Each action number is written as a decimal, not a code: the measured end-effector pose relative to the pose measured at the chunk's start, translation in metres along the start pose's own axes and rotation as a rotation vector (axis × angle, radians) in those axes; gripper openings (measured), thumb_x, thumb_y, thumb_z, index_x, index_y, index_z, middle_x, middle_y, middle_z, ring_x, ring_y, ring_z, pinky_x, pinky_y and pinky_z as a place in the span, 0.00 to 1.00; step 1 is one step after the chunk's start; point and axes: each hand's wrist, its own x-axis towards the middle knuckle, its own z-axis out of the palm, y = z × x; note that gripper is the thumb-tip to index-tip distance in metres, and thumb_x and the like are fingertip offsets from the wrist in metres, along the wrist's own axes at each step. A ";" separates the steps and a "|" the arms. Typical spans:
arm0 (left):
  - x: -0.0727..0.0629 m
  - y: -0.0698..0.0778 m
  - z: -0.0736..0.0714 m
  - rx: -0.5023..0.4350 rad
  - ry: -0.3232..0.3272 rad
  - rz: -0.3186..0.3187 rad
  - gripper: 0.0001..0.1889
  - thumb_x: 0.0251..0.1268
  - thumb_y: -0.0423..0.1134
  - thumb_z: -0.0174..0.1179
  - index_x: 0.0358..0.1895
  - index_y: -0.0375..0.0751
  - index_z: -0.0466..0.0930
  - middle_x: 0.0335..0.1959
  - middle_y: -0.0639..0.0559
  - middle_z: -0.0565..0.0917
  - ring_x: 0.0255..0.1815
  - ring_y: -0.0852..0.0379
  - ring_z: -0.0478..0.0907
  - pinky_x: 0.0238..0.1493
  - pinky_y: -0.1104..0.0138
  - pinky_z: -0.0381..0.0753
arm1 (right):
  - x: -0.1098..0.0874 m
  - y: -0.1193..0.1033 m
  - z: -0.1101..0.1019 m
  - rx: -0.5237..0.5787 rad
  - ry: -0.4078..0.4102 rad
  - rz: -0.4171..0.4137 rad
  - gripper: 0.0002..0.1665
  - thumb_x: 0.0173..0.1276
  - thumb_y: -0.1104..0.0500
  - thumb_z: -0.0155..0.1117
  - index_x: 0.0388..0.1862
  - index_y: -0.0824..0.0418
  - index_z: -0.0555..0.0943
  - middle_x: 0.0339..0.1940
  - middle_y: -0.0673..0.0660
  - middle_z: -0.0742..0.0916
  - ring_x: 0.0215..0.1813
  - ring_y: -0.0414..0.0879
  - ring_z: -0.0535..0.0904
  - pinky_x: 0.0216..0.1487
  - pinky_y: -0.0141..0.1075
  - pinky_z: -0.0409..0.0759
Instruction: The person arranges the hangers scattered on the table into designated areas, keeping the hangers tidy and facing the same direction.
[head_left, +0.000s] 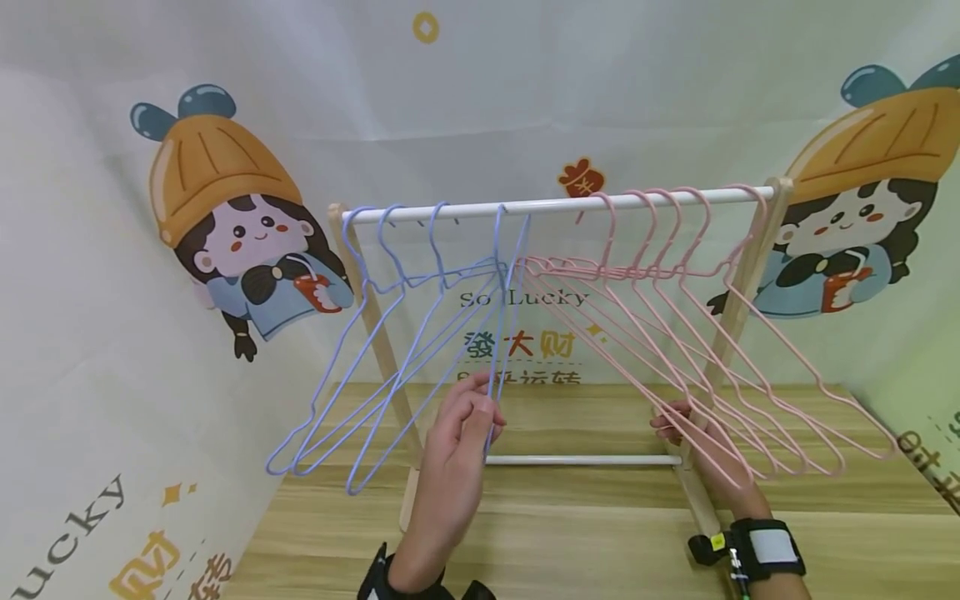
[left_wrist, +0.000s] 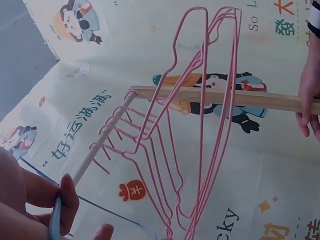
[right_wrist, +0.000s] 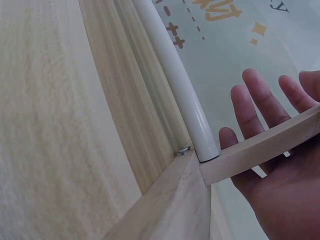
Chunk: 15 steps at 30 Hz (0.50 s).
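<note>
A blue clothes hanger [head_left: 493,358] hangs from the white rod [head_left: 555,204] of a small garment rack, its frame seen nearly edge-on. My left hand [head_left: 459,433] pinches its lower part between thumb and fingers. Several more blue hangers [head_left: 388,379] hang at the left end, their frames slanting and overlapping. Several pink hangers [head_left: 678,333] hang on the right half. Behind them, my right hand [right_wrist: 287,192] is at the rack's right wooden post [right_wrist: 265,147], low down near the lower white bar [right_wrist: 175,75]. Its fingers extend loosely past the post, not curled round it.
The rack stands on a wood-grain tabletop [head_left: 585,533]. Its left wooden post [head_left: 386,350] is partly behind the blue hangers. A pale printed backdrop [head_left: 465,100] with cartoon figures surrounds the back and sides. One metal screw [right_wrist: 183,150] shows by the lower joint.
</note>
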 end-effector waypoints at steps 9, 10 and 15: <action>0.022 0.009 0.001 -0.180 -0.026 -0.097 0.16 0.91 0.36 0.50 0.43 0.23 0.77 0.79 0.37 0.68 0.78 0.35 0.68 0.62 0.46 0.84 | 0.003 -0.008 0.010 -0.076 0.108 0.097 0.12 0.90 0.66 0.51 0.54 0.61 0.83 0.46 0.46 0.92 0.48 0.40 0.88 0.50 0.30 0.81; 0.022 0.008 0.001 -0.191 -0.026 -0.102 0.16 0.91 0.35 0.50 0.43 0.22 0.77 0.78 0.37 0.68 0.78 0.35 0.68 0.62 0.46 0.85 | 0.002 -0.010 0.012 -0.108 0.108 0.098 0.12 0.91 0.66 0.51 0.55 0.60 0.83 0.45 0.46 0.92 0.47 0.40 0.87 0.50 0.29 0.81; 0.025 0.004 0.001 -0.192 -0.035 -0.111 0.16 0.91 0.36 0.52 0.43 0.24 0.78 0.77 0.37 0.69 0.78 0.36 0.67 0.60 0.46 0.85 | 0.002 -0.007 0.013 -0.061 0.094 0.098 0.12 0.92 0.66 0.49 0.58 0.69 0.81 0.48 0.53 0.91 0.50 0.43 0.86 0.53 0.32 0.83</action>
